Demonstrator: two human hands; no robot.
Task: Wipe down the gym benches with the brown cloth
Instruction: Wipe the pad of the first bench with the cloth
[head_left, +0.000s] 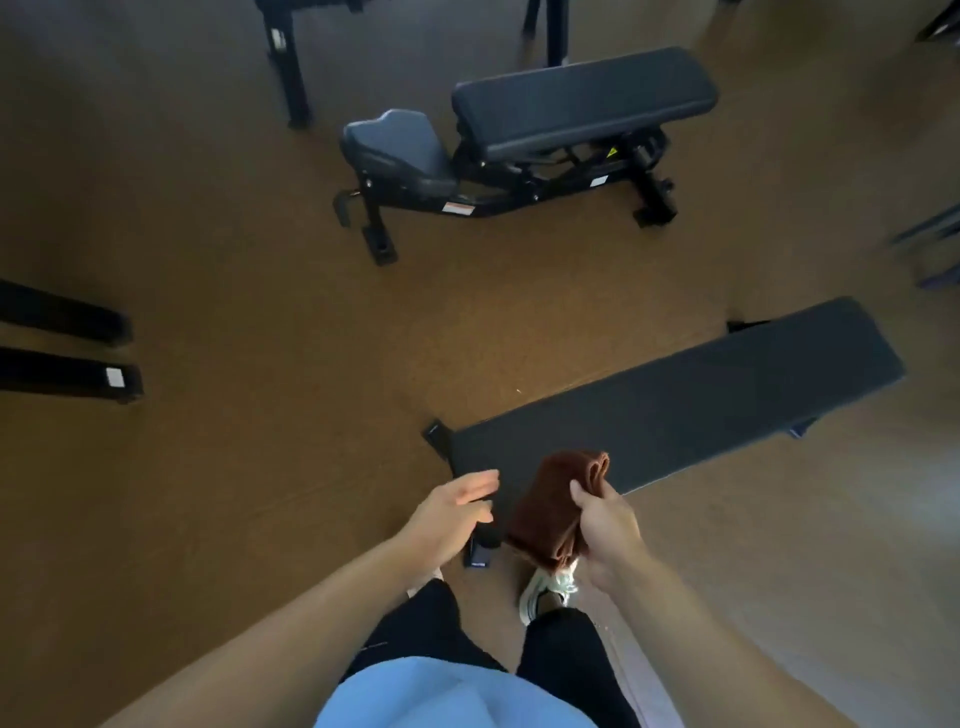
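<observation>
cloth in hand, flat bench just ahead

our right hand (605, 525) is closed around the folded brown cloth (558, 501), thumb pinching its upper end. our left hand (452, 512) hangs open and empty, fingers spread, just beside it at nine o'clock. the cloth hovers over the near end of the flat bench (685, 410), whose long axis runs off toward two o'clock; the right hand is nearer. the adjustable bench (576, 104) stands well apart at twelve o'clock. nothing blocks the pad.
</observation>
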